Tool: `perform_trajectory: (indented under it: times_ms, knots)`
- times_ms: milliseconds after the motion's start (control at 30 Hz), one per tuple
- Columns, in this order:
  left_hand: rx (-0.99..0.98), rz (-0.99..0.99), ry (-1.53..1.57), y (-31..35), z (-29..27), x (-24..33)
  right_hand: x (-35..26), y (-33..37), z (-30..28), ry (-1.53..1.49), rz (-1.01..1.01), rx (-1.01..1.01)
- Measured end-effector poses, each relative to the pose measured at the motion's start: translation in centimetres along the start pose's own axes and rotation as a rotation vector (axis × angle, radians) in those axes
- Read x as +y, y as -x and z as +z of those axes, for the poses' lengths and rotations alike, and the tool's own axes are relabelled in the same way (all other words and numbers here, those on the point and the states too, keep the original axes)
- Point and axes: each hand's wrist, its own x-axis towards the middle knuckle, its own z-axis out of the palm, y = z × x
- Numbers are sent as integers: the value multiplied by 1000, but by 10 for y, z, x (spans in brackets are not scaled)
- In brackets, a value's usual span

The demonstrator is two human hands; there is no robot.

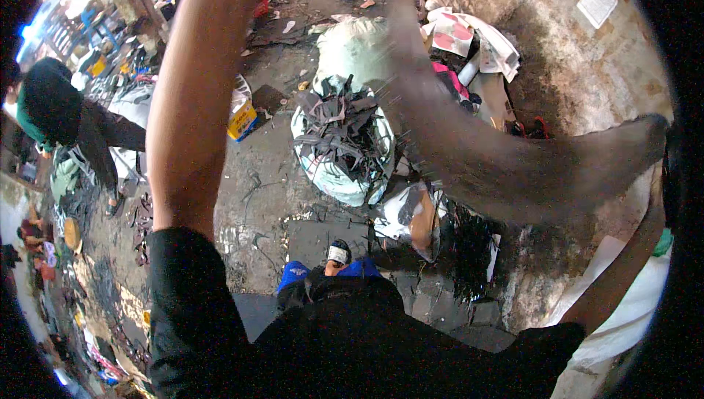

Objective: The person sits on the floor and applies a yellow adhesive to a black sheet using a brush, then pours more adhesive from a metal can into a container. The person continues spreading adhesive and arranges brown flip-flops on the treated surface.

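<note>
Both my arms are raised close in front of the view. My left forearm (194, 98) runs up past the top edge, and the hand lies beyond it. From the right my other forearm (543, 171) bends inward and upward; motion smears its far end toward the top, where my right hand's fingers cannot be made out. Below and between the arms stands an open pale sack (334, 179) filled with dark strap-like strips (341, 124). Behind it sits a fuller pale green sack (352, 43). I see neither hand touching these sacks.
At left a person in dark clothes (51, 102) bends over among scattered scraps. A yellow and blue box (242, 120) lies beyond my left arm. Sheets and a pink item (451, 80) lean near the stained wall (572, 54). A clear plastic bag (411, 216) lies near my feet.
</note>
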Motion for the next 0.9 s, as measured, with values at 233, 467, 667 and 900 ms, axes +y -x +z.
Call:
perform_trajectory:
  times_ms: [233, 467, 667, 900]
  knots:
    - [70, -397, -1237, 290, -101, 3, 281, 111, -142, 357, 341, 328]
    - [231, -1386, -1205, 652, -138, -45, 549, 274, 51, 71, 968, 313]
    - [605, -1458, -911, 765, -48, 44, 542, 294, 83, 558, 958, 444]
    - [957, -1810, -891, 954, 62, 270, 502, 336, 94, 1241, 973, 515]
